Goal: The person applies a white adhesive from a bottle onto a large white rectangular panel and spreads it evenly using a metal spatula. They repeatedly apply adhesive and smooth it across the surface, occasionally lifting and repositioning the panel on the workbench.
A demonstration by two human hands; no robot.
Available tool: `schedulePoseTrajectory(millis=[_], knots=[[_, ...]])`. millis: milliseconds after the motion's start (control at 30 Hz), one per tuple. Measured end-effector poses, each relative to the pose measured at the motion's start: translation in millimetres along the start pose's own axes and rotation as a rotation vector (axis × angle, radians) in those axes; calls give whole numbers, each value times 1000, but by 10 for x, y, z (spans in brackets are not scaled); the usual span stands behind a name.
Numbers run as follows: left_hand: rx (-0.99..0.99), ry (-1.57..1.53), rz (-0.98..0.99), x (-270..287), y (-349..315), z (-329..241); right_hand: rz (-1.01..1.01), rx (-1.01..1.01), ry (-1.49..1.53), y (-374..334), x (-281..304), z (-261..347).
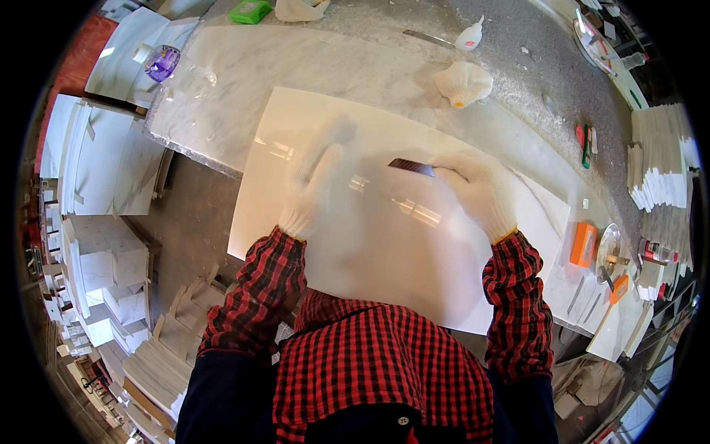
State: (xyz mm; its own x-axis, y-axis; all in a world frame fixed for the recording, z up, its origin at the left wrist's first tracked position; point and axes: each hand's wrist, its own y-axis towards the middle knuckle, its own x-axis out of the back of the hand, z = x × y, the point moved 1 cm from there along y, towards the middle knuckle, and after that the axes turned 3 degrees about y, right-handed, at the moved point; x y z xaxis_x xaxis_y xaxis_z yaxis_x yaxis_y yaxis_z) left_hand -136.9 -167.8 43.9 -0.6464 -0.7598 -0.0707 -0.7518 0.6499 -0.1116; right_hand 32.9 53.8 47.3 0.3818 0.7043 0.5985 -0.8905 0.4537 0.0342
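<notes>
I see both hands gloved in white, red plaid sleeves coming up from the lower edge. Left hand (316, 181) lies flat on the slab (296, 133), fingers stretched out and spread, gripping nothing; it looks a bit blurred. Right hand (477, 189) is curled, fingers pinched on one end of a blade (413, 167), which points left toward the other hand.

Blade: thin, dark, narrow strip, lying low over the slab, near its middle-top. Can't tell if its tip touches.

Slab: large white glossy rectangle, lying on the grey marble tabletop (244, 66) and overhanging its near edge.

Containers: round metal tin (609, 251) at the right, contents unclear, just beside an orange box (583, 244). White squeeze bottle (469, 35) lies at the top, green box (250, 10) at the far edge.
</notes>
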Motion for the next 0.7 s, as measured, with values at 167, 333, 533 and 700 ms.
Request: schedulePoseTrajectory(millis=[167, 333, 533, 700], knots=[[-579, 707, 180, 41, 81, -7, 96, 16, -27, 88, -142, 42], [-536, 819, 290, -55, 39, 6, 82, 158, -110, 141, -212, -8], [-684, 917, 302, -6, 52, 105, 129, 170, -196, 135, -232, 109], [-711, 881, 334, -50, 64, 32, 138, 165, -264, 49, -250, 82]])
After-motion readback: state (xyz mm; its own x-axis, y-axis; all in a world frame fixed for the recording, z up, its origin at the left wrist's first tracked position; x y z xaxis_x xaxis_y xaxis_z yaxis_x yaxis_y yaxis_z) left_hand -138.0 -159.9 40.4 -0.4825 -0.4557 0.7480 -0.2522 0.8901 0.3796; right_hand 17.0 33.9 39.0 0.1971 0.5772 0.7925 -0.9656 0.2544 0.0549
